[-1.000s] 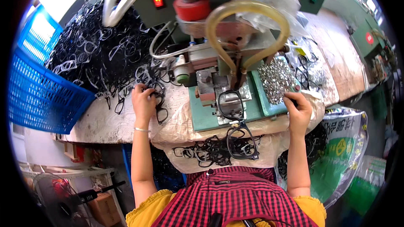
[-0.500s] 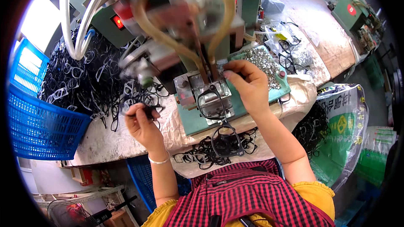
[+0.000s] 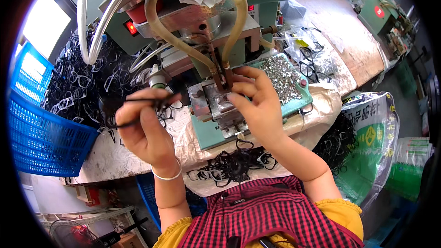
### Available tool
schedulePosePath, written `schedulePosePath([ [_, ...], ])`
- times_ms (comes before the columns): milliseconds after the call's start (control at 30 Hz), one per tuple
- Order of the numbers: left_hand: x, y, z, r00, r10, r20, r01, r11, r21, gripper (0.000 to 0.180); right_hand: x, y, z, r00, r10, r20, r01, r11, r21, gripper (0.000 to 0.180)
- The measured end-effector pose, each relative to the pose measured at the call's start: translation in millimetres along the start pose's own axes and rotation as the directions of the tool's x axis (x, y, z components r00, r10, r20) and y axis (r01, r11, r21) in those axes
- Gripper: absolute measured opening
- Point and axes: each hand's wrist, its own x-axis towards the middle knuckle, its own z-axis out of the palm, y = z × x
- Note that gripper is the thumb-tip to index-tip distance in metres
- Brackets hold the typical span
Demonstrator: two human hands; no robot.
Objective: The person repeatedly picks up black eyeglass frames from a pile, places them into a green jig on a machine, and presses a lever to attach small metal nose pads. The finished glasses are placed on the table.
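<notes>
The left hand (image 3: 144, 133) is raised above the tabletop (image 3: 110, 158), its fingers curled shut around a black spectacle frame (image 3: 147, 103) that sticks out sideways past the thumb and fingers. The right hand (image 3: 257, 103) reaches in to the press (image 3: 216, 105) at the middle of the bench, fingers bent and fingertips (image 3: 234, 80) pressed close against the metal fixture just under the machine's nozzle; whether it pinches a small part there cannot be told, as the fingers hide the spot. Two yellowish hoses (image 3: 197, 14) loop down from above and meet right at that nozzle, just beside the right fingertips. The press stands on a green base plate (image 3: 209, 135). Behind the right hand, a green tray (image 3: 301, 96) holds a heap of small silvery metal pieces (image 3: 280, 76). Left of the machine lies a big pile of black frames (image 3: 87, 87), with a blue plastic basket (image 3: 41, 142) at the left edge of the tabletop just beside it. More black frames (image 3: 229, 165) lie in a loose heap on the cloth at the near edge, below the base plate and between the two forearms. A printed white and green sack (image 3: 367, 142) stands at the right of the bench, with further dark frames showing inside it.
</notes>
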Motion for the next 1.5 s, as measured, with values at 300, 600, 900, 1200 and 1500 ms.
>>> schedulePosePath([
  [300, -46.9, 9.9, 25.2, 0.821, 0.141, 0.554, -0.282, 0.943, 0.177, 0.021, 15.9, 37.3, -114.4, 0.966, -0.248, 0.080, 0.117, 0.141, -0.983, 0.025],
  [600, -46.1, 14.1, 27.0, 0.839, 0.116, 0.531, -0.248, 0.951, 0.183, 0.017, 20.1, 70.5, -143.9, 0.885, -0.426, 0.185, 0.279, 0.169, -0.945, 0.013],
  [900, -93.2, 30.0, 30.8, 0.933, -0.009, 0.360, -0.100, 0.954, 0.282, 0.034, 20.5, 80.9, -151.7, 0.834, -0.525, 0.171, 0.271, 0.120, -0.955, 0.011],
  [1200, -113.1, -38.7, -134.7, 0.959, -0.226, -0.169, 0.256, 0.446, 0.858, 0.020, 14.1, 68.2, -135.1, 0.891, -0.440, 0.115, 0.213, 0.180, -0.960, 0.012],
  [1500, -94.4, -159.0, -176.0, 0.848, -0.447, -0.285, 0.287, -0.065, 0.956, 0.024, 23.7, 71.8, -136.8, 0.901, -0.398, 0.174, 0.192, 0.004, -0.981, 0.019],
])
